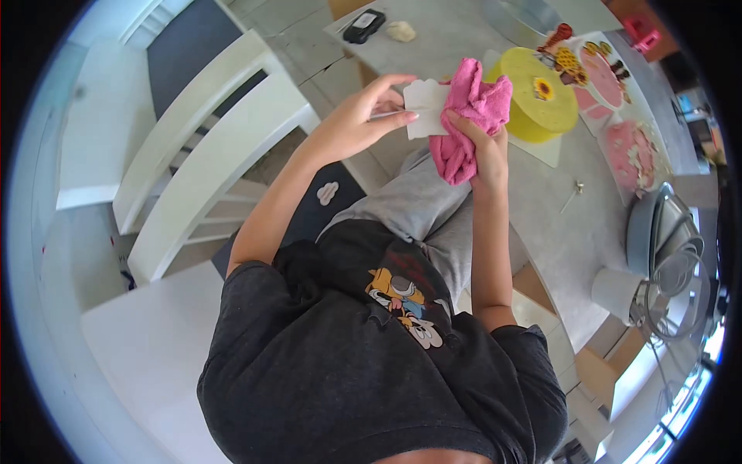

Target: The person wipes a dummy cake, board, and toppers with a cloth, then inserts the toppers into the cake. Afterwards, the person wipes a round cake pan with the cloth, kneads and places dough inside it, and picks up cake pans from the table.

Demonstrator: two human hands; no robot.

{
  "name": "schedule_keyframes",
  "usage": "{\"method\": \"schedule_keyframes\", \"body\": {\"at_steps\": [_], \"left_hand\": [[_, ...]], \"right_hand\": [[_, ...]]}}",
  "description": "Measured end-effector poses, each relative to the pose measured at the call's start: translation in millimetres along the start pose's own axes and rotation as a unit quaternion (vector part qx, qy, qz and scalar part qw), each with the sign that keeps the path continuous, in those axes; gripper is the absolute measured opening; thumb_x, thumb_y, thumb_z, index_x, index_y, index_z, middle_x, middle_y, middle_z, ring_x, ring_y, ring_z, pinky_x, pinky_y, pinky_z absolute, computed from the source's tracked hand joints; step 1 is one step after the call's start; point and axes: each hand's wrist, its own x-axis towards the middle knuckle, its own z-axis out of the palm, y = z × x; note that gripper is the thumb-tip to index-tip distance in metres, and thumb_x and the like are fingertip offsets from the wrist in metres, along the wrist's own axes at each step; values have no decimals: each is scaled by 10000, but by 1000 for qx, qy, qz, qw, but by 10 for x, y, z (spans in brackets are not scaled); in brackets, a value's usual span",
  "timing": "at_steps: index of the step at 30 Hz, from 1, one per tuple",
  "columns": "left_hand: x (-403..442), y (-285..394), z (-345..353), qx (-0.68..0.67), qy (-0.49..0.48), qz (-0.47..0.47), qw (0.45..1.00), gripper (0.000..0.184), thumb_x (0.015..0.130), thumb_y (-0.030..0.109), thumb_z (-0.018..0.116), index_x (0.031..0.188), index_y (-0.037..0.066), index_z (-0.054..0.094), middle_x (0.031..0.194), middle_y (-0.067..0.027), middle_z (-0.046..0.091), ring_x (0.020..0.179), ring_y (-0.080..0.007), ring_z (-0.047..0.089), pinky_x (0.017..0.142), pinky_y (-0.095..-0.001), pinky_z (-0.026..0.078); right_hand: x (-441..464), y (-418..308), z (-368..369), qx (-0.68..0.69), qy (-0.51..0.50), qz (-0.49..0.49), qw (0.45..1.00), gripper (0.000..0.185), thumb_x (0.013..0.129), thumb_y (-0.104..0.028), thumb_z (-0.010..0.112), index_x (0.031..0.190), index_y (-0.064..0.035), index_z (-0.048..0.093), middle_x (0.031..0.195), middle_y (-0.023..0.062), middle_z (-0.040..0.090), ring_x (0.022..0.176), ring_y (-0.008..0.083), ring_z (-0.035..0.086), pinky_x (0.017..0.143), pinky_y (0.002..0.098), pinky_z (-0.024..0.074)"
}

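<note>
My left hand pinches a flat white cake scraper with wavy edges between thumb and fingers. In my right hand is a bunched pink cloth, pressed against the scraper's right end and hiding that part. Both hands are held over my lap, beside the table's edge. Just beyond the cloth stands a round yellow cake with a sunflower decoration on its top.
A black device and a crumpled pale lump lie on the table. Cake toppers, a pink tray, and stacked metal pans line the far side. White chairs stand at left.
</note>
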Motion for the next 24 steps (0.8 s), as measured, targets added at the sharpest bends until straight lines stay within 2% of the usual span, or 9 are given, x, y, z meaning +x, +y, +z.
{"method": "schedule_keyframes", "body": {"at_steps": [4, 10, 12, 14, 17, 18, 20, 22, 24], "left_hand": [[-91, -72, -43, -177, -1, -134, 975, 312, 827, 171, 594, 1081, 11, 506, 917, -77, 618, 817, -121, 588, 737, -241, 450], [343, -29, 389, -144, -91, -126, 977, 285, 788, 181, 634, 1013, 31, 544, 923, -31, 586, 813, -129, 555, 737, -257, 442], [362, 58, 637, 166, 119, 121, 971, 291, 760, 178, 652, 1000, 51, 549, 1001, -51, 536, 921, -160, 508, 812, -279, 399], [152, 732, 723, 11, -114, 148, 982, 321, 738, 188, 668, 1008, 64, 549, 1089, -75, 491, 1010, -191, 464, 881, -305, 353], [-138, 1150, 1011, -232, -625, 150, 730, 290, 770, 204, 636, 994, 46, 542, 911, -59, 540, 920, -218, 495, 772, -315, 405], [-278, 1174, 1179, -261, -611, 249, 705, 232, 788, 179, 611, 954, 34, 536, 887, -59, 535, 862, -210, 509, 739, -307, 417], [-307, 1221, 1314, -275, -632, 272, 672, 183, 800, 165, 589, 917, 38, 528, 861, -63, 523, 791, -205, 520, 704, -299, 423], [-291, 1269, 1363, -323, -724, 174, 584, 170, 769, 141, 591, 891, 45, 523, 797, -56, 507, 713, -202, 519, 641, -302, 425], [-286, 1332, 1313, -348, -723, 162, 574, 164, 751, 122, 590, 879, 46, 522, 770, -51, 500, 692, -201, 517, 614, -299, 424]], "right_hand": [[-157, 1, 34, -25, -20, 2, 999, 371, 671, 41, 653, 1019, 40, 527, 949, 95, 588, 852, 161, 574, 756, 278, 461], [-159, -122, -395, -189, 43, -63, 979, 344, 664, 12, 674, 984, 33, 549, 878, 56, 601, 791, 131, 574, 706, 255, 459], [-185, -181, -640, -215, 87, -95, 968, 341, 667, 10, 672, 985, 32, 549, 872, 49, 601, 783, 126, 572, 694, 250, 459], [-261, -287, -971, -189, 254, -141, 938, 335, 668, 14, 669, 981, 29, 551, 868, 45, 597, 782, 121, 569, 683, 242, 457], [-440, -397, -1439, -137, 369, -209, 895, 345, 680, 19, 663, 1001, 32, 538, 887, 56, 587, 794, 129, 569, 688, 244, 460], [-525, -452, -1492, -109, 394, -235, 882, 347, 689, 22, 657, 1012, 35, 529, 898, 61, 581, 797, 134, 569, 697, 248, 460], [-626, -506, -1507, -80, 422, -267, 863, 349, 699, 25, 651, 1023, 38, 521, 910, 66, 575, 801, 139, 570, 706, 252, 461], [-707, -511, -1510, -69, 437, -262, 858, 356, 707, 33, 644, 1035, 43, 505, 940, 77, 565, 817, 146, 570, 718, 261, 464], [-688, -478, -1497, -72, 439, -277, 851, 388, 699, 38, 647, 1056, 37, 493, 955, 74, 562, 822, 144, 568, 711, 250, 463]]}}
